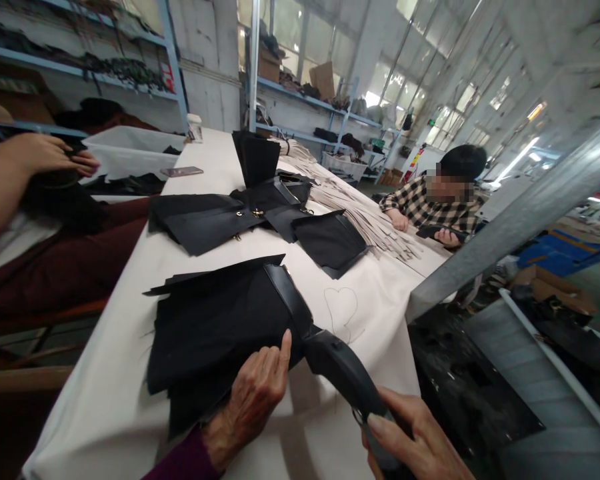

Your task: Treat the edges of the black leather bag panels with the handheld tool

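My left hand [260,383] rests at the near edge of a stack of black fabric panels [215,320]. Its index finger points forward on the top panel, and the other fingers curl at the edge, their tips hidden. A smooth black band with a metallic edge [289,293] runs along the panel's right side. In my right hand [410,427] is a curved black hand-held tool [345,370] with a small loop near the thumb; its exact kind is unclear. The tool's far end meets the lower corner of the band.
More black panels [195,217] with brass-coloured fittings lie farther up the white-covered table [120,347]. Behind them are a pale strip bundle [355,207] and a phone [181,171]. One person sits at left, another [440,200] at far right. A metal post [505,220] slants beside the table.
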A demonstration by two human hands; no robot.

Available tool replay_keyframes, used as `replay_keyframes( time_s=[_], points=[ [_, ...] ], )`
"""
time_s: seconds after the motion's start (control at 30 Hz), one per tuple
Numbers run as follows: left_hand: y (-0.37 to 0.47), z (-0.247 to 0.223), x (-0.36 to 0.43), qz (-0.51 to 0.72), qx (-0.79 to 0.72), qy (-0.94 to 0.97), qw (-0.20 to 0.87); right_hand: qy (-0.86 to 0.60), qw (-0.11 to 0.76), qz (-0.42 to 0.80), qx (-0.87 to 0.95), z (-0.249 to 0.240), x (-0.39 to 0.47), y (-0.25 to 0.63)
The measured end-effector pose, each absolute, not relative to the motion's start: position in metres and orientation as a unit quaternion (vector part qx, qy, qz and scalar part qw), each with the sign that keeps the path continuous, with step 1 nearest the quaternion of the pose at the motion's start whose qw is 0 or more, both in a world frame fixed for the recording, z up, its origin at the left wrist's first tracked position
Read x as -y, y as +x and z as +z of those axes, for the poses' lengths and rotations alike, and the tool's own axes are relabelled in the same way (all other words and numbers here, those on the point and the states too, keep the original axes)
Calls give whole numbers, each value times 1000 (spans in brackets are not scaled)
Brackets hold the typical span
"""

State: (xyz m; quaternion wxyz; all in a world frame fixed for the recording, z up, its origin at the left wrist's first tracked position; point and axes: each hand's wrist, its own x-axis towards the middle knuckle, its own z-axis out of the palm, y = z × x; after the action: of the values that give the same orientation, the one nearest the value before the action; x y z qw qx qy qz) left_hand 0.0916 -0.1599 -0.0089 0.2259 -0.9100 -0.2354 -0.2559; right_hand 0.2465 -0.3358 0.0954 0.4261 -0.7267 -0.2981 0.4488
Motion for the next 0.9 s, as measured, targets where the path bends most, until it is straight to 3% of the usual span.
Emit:
replay_keyframes(
  time_s=[0.13, 0.37, 0.9],
  points=[
    [90, -8, 159, -265, 235, -911, 212, -673, 438, 491, 337, 94, 319, 254],
    [86, -17, 159, -259, 233, -916, 197, -699, 439, 436, 359, 112, 330, 282],
    [84, -27, 156, -286, 213, -915, 189, -645, 426, 525, 357, 93, 322, 285]
  ],
)
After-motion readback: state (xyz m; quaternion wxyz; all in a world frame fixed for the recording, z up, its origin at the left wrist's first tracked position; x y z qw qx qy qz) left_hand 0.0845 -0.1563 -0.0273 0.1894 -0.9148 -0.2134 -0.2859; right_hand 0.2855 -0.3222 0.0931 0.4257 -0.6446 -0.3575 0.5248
